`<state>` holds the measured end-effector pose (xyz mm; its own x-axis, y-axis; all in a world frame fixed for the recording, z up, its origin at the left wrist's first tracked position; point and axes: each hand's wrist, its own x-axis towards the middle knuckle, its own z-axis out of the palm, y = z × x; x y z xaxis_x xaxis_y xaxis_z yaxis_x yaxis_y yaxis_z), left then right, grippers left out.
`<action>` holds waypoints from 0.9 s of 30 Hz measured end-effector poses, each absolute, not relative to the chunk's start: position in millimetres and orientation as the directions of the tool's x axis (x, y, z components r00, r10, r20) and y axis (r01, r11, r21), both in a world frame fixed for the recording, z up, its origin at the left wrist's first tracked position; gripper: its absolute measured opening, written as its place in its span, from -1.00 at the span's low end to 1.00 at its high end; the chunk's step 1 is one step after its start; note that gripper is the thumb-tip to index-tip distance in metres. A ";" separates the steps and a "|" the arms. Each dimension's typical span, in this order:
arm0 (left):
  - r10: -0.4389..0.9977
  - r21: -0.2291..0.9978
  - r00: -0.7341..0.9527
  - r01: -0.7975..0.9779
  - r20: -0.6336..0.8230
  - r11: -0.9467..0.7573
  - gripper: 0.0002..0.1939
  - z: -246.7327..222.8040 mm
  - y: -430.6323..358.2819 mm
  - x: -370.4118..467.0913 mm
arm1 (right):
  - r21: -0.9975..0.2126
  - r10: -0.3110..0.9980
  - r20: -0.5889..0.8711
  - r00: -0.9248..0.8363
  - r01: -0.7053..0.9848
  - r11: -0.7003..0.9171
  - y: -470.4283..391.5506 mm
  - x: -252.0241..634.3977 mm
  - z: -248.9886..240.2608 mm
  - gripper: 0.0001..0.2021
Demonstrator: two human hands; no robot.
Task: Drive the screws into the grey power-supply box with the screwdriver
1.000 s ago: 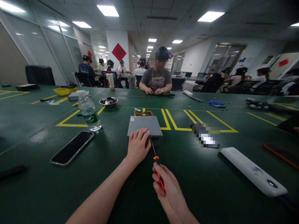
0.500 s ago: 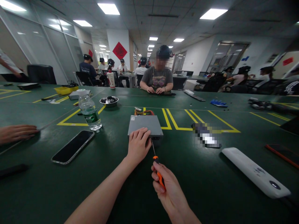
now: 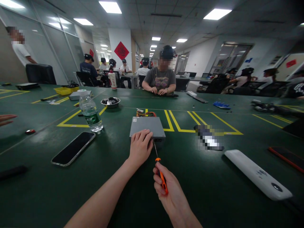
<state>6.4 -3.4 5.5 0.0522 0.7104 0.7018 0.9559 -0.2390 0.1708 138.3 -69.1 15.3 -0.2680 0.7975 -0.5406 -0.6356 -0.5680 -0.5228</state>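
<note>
A grey metal computer power supply (image 3: 149,125) sits on the green table, its bundle of coloured wires (image 3: 146,113) at the far side. My left hand (image 3: 142,144) grips its near left corner, fingers across the top and thumb down at the front face. In my right hand (image 3: 166,183) is a screwdriver (image 3: 162,177) with an orange and black handle, fingers wrapped round it. Its thin shaft points up and away to the front face of the power supply, close by my left thumb. Whether the tip sits in a screw is too small to tell.
Left of the power supply are a water bottle (image 3: 90,112), a phone (image 3: 73,148) and a metal bowl (image 3: 110,102) of dark bits. A white elongated device (image 3: 257,174) lies to the right. Another person's hand (image 3: 7,119) shows at the left edge; a person (image 3: 160,79) sits opposite.
My hands and the screwdriver have barely moved. The other person's hand at left has drawn back, uncovering a small red object. Someone in white has come into view behind the chair.
</note>
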 end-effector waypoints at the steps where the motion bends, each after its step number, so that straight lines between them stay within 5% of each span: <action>1: 0.709 0.169 0.053 0.956 0.703 -0.238 -0.75 5.9 -3.6 6.3 | -0.524 0.803 -0.536 -0.261 -0.643 -0.559 -69.2 137.4 14.5 -0.79; 11: 0.715 0.168 0.057 0.956 0.697 -0.240 -0.75 6.4 -3.9 6.3 | -0.386 0.722 -0.586 -0.367 -0.657 -0.647 -68.8 138.5 21.1 -0.81; 21: 0.707 0.163 0.058 0.957 0.705 -0.241 -0.75 6.1 -3.5 6.0 | -0.427 0.749 -0.601 -0.280 -0.680 -0.597 -67.0 146.5 19.8 -0.93; 27: 0.703 0.157 0.054 0.960 0.709 -0.233 -0.75 5.6 -2.9 6.2 | -0.382 0.705 -0.618 -0.347 -0.652 -0.655 -67.3 144.1 27.0 -0.73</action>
